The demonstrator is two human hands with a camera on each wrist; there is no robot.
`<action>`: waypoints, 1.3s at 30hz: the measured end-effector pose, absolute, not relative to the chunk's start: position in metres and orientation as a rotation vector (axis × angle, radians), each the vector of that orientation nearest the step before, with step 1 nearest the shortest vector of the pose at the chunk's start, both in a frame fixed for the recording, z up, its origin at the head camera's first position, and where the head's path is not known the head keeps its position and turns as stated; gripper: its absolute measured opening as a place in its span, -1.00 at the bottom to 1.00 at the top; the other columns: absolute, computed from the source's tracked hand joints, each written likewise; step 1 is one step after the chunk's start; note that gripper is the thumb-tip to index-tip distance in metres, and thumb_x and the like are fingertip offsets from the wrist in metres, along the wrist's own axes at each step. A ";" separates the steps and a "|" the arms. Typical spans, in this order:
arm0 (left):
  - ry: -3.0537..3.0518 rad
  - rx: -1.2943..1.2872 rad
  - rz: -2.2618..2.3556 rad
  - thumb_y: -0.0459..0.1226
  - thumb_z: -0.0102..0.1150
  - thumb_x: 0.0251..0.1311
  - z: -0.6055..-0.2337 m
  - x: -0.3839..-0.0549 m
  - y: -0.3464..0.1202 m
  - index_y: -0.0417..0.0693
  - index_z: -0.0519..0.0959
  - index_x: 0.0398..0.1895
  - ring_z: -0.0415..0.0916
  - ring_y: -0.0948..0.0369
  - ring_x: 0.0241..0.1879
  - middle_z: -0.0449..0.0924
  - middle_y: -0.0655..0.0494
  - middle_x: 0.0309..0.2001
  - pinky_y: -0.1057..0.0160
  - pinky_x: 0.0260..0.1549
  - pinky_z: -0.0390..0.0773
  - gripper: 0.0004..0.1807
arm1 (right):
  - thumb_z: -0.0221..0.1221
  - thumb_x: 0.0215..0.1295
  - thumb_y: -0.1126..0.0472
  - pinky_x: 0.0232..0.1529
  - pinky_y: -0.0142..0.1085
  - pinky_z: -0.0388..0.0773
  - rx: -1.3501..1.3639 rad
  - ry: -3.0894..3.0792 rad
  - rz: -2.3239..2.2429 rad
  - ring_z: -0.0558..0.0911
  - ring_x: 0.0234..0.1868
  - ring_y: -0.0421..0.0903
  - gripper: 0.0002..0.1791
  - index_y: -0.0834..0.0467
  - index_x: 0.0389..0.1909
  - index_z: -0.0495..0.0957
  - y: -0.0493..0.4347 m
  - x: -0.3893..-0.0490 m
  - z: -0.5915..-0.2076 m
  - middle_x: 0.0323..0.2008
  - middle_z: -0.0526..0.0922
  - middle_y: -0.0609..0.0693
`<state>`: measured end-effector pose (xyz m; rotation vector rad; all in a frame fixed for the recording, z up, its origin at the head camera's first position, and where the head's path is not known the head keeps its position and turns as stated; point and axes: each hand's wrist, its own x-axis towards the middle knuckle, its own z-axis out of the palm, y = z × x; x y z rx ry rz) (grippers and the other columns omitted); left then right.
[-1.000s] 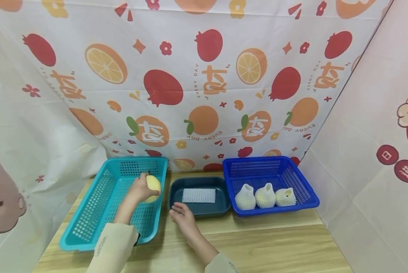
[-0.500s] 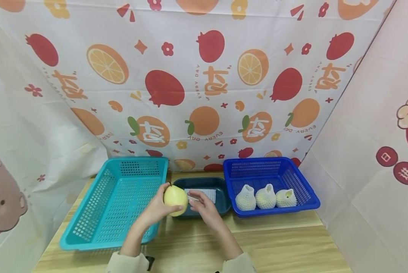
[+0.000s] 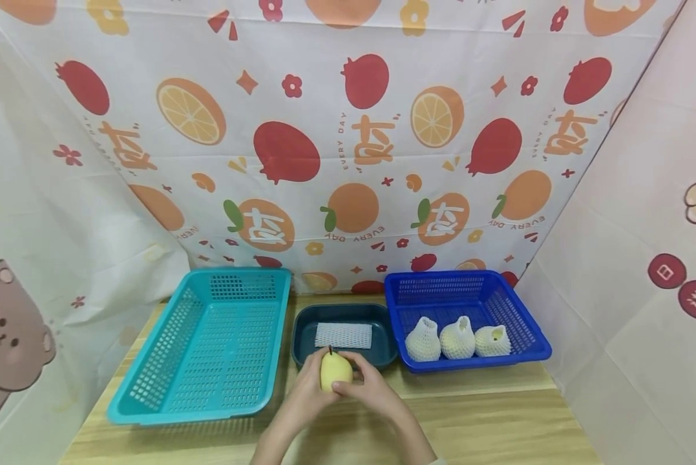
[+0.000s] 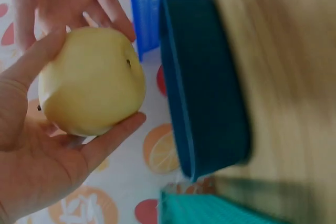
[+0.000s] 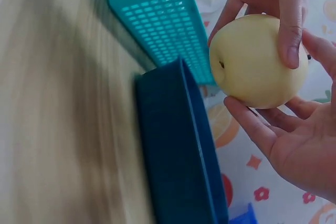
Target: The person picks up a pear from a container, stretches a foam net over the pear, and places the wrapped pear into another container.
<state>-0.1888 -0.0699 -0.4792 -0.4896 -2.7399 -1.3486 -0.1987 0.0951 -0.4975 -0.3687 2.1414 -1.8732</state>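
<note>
A yellow pear (image 3: 336,373) with a dark stem is held up between both hands, in front of the dark teal tray (image 3: 385,337). My left hand (image 3: 308,391) grips it from the left, and in the left wrist view its thumb lies over the pear (image 4: 94,80) with the fingers beneath. My right hand (image 3: 378,391) holds the other side, thumb in front; in the right wrist view its fingertips meet the underside of the pear (image 5: 257,61). A white foam net sleeve (image 3: 344,335) lies flat in the tray.
To the left stands a turquoise mesh basket (image 3: 231,349) with nothing in it. At the right, a blue basket (image 3: 470,367) contains three pears in white foam nets (image 3: 457,339). Patterned cloth (image 3: 348,161) hangs right behind the wooden table (image 3: 475,420).
My left hand has lifted the pear out of the turquoise basket and carried it right to the front of the tray. My right hand has come to meet it and now holds it too.
</note>
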 end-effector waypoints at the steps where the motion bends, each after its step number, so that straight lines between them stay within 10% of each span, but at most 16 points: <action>1: -2.738 -0.492 -1.345 -0.28 0.46 -0.22 -0.482 -0.187 -0.067 -0.42 0.21 0.18 0.39 0.03 -0.22 0.34 -0.27 0.00 0.14 -0.39 0.47 -0.13 | 0.26 0.16 0.20 -0.19 -0.24 0.53 -0.363 2.138 -1.880 0.48 -0.01 0.06 -0.37 0.18 0.24 0.26 0.097 -0.197 -0.500 0.17 0.31 0.15; 21: -2.734 -0.532 -2.166 -0.25 0.40 -0.08 -0.517 -0.172 -0.073 -0.34 0.15 0.28 0.34 -0.20 0.00 0.30 -0.30 0.09 0.03 -0.16 0.50 -0.12 | 0.21 0.17 0.28 -0.09 -0.30 0.46 -0.503 2.013 -1.843 0.49 0.00 0.02 -0.43 0.23 0.21 0.30 0.137 -0.185 -0.534 0.10 0.40 0.16; 39: -2.740 -0.367 -1.795 -0.41 0.47 -0.42 -0.558 -0.167 -0.039 -0.44 0.22 0.07 0.37 -0.09 -0.14 0.30 -0.28 -0.06 -0.03 -0.25 0.44 -0.13 | 0.31 0.04 0.21 -0.07 -0.13 0.39 -0.466 2.375 -1.483 0.44 -0.04 0.02 -0.35 0.28 0.16 0.33 0.129 -0.182 -0.545 0.06 0.44 0.12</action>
